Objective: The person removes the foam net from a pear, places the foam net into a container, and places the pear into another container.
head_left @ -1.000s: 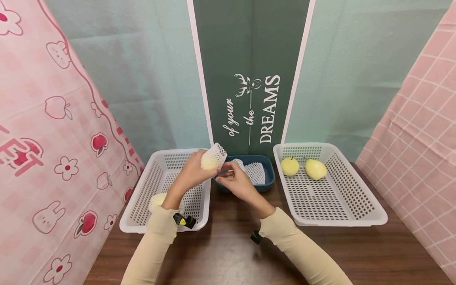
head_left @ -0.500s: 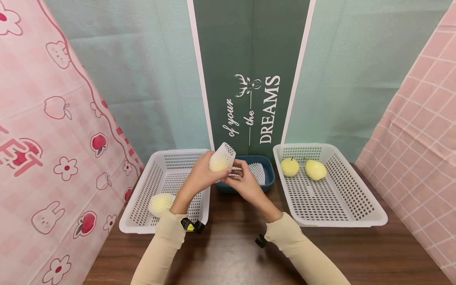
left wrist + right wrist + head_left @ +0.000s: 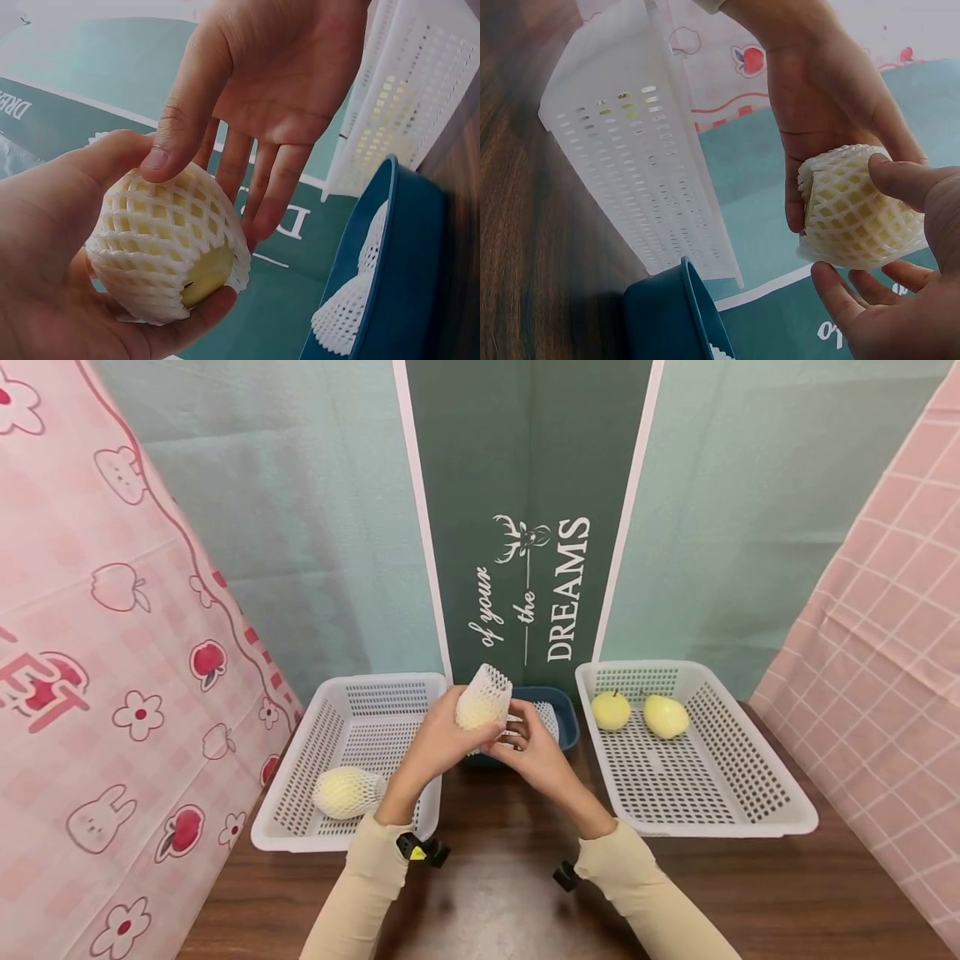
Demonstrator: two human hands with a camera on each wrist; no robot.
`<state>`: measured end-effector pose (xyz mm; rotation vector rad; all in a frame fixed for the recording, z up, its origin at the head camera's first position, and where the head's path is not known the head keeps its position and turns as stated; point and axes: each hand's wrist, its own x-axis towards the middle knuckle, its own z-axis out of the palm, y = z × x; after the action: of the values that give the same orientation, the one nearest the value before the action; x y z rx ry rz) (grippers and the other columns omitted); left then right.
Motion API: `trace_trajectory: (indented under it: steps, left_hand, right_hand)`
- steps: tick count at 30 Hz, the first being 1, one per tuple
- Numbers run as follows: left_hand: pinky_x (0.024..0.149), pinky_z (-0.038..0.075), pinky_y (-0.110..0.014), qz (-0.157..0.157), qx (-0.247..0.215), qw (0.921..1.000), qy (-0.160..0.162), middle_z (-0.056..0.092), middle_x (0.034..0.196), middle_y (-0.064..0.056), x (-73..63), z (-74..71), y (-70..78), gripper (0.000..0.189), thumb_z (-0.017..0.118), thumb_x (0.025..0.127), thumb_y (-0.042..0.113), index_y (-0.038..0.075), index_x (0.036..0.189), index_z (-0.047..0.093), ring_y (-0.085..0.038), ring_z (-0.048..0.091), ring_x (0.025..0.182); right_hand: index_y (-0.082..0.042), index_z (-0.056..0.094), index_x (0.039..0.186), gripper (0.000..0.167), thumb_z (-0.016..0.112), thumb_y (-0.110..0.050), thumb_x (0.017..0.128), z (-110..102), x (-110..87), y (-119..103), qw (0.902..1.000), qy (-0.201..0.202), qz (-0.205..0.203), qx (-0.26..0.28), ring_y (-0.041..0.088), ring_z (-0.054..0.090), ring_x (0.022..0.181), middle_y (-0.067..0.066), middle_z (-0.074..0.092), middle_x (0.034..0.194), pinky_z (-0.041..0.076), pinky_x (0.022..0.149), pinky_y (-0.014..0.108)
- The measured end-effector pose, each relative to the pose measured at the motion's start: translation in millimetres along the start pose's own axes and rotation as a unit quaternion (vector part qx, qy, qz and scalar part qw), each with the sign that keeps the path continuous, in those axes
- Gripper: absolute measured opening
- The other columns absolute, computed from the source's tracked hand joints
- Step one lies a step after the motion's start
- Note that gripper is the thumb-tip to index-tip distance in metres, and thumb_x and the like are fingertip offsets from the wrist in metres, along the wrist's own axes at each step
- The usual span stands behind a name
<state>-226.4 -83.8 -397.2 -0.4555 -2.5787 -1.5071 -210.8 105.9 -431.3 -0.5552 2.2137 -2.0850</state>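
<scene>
My left hand [image 3: 444,732] grips a yellow pear [image 3: 212,274] in a white foam net [image 3: 482,697], above the blue bin. The net's loose end sticks up in the head view; in the left wrist view a patch of bare fruit with a dark spot shows at its opening. My right hand [image 3: 536,752] is at the other side of the netted fruit. Its thumb [image 3: 900,180] presses on the mesh and its fingertips [image 3: 831,289] meet the lower edge, with the fruit between them.
A blue bin [image 3: 567,735] with more foam nets [image 3: 550,718] stands behind my hands. The left white basket [image 3: 272,827] holds another netted pear [image 3: 343,792]. Two bare yellow pears [image 3: 664,717] lie in the right white basket [image 3: 798,818]. Patterned cloths hang around the wooden table [image 3: 495,893].
Both hands have moved a little to the right with the netted pear, which now stands more upright. My right hand has come up against it. The netted pear in the left basket is less covered.
</scene>
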Motion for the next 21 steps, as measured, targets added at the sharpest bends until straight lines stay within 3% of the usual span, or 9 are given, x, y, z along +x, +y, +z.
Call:
trace_trajectory:
  steps: [13,21]
  left_hand:
    - [0.079,0.055,-0.037,-0.025,-0.038,0.9989,0.005,0.068,0.117,-0.013,-7.5,19.5,7.1,0.089,0.090,0.081,0.046,0.014,0.147,0.040,-0.024,0.065,0.096]
    - [0.087,0.056,-0.040,0.005,-0.068,0.9975,-0.022,0.064,0.133,-0.008,-14.1,27.5,3.1,0.078,0.085,0.088,0.040,0.019,0.150,0.044,-0.023,0.065,0.106]
  right_hand:
    - [-0.006,0.032,0.158,0.076,0.076,-0.002,0.095,-13,-10.5,-3,0.9997,0.006,-0.016,-0.015,0.039,0.056,0.141,0.020,0.043,0.155,0.058,0.096,0.024]
    - [-0.004,0.033,0.157,0.073,0.074,-0.003,0.097,-28,-15.2,0,0.9991,0.011,-0.019,-0.037,0.039,0.053,0.141,0.022,0.045,0.157,0.055,0.105,0.031]
